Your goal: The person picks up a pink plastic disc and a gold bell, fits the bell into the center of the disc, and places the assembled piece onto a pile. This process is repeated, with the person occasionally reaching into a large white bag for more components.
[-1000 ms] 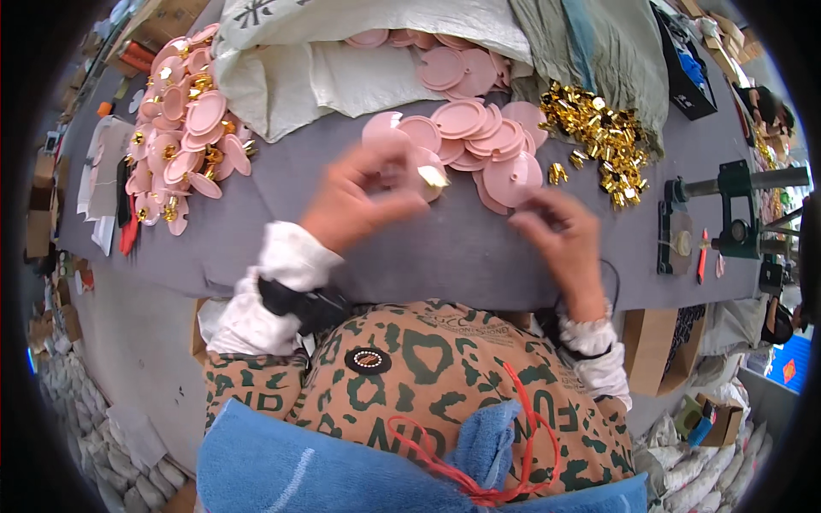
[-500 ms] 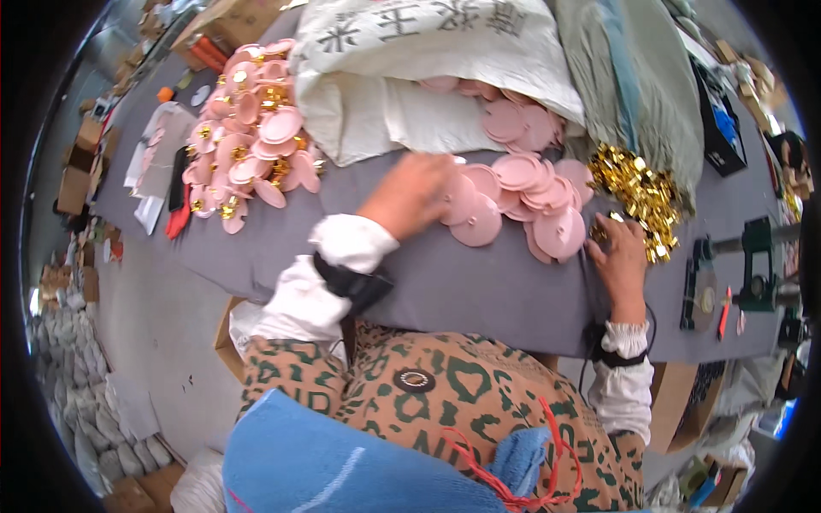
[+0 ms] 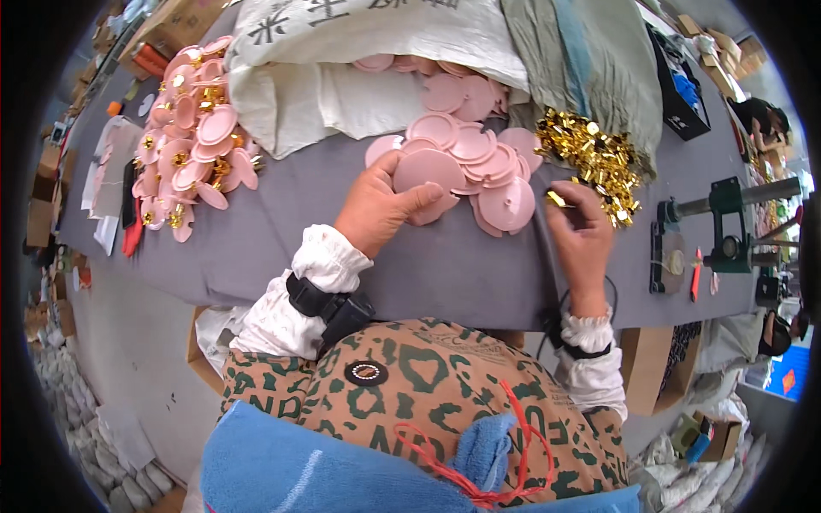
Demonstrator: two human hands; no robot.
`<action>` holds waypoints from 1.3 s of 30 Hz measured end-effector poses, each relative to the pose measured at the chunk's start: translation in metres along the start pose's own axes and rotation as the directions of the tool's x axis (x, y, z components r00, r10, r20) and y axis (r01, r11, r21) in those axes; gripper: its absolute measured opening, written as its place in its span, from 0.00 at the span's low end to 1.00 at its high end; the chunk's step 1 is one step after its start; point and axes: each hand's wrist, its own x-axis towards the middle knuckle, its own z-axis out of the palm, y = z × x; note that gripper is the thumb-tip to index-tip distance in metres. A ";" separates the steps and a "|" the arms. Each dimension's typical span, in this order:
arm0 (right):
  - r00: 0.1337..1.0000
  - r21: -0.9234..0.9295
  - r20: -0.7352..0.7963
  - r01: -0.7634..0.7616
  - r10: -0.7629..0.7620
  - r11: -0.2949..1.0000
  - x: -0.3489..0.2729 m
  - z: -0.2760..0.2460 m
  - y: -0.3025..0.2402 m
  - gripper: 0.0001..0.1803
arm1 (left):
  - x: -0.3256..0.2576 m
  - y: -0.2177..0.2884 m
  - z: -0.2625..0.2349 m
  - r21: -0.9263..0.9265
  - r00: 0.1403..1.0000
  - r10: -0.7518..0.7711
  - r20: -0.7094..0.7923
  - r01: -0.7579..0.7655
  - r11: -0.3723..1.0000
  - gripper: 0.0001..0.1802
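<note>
My left hand [image 3: 374, 205] is closed on a flat pink plastic disc [image 3: 429, 173], thumb on its face, in front of a heap of similar discs [image 3: 506, 203]. Between the thumb and fingers of my right hand [image 3: 584, 227] is a small shiny gold metal piece [image 3: 558, 199]. That hand hovers at the near edge of a pile of gold pieces [image 3: 590, 150]. More pink discs spill from the mouth of a white woven sack [image 3: 299, 103] at the back. Far left lies a heap of pink discs with gold pieces fitted to them [image 3: 192, 137].
Grey cloth [image 3: 342, 274] covers the table. On the right stands a dark green metal hand press [image 3: 729, 222], with a black box [image 3: 680, 85] behind it. A grey-green sack [image 3: 547, 51] rises behind the gold pile. Red-handled scissors [image 3: 132, 231] lie at the left edge.
My left hand has taken hold of a pink disc and raised it slightly. My right hand has come away from the gold pile with one piece. The whole view has shifted.
</note>
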 end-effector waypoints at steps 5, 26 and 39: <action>0.994 0.128 0.070 0.076 -0.085 0.989 -0.030 0.036 -0.027 0.15 | -0.001 -0.016 0.035 -0.163 0.991 0.014 0.130 0.008 0.987 0.17; 0.927 0.447 0.145 -0.372 0.345 0.813 -0.041 0.042 -0.021 0.18 | -0.012 -0.034 0.052 0.468 0.767 0.582 0.270 -0.633 0.617 0.19; 0.999 -0.314 0.032 0.016 -0.006 0.949 -0.006 -0.004 0.000 0.13 | -0.013 -0.018 -0.055 0.767 0.795 0.603 -0.059 -0.351 0.538 0.15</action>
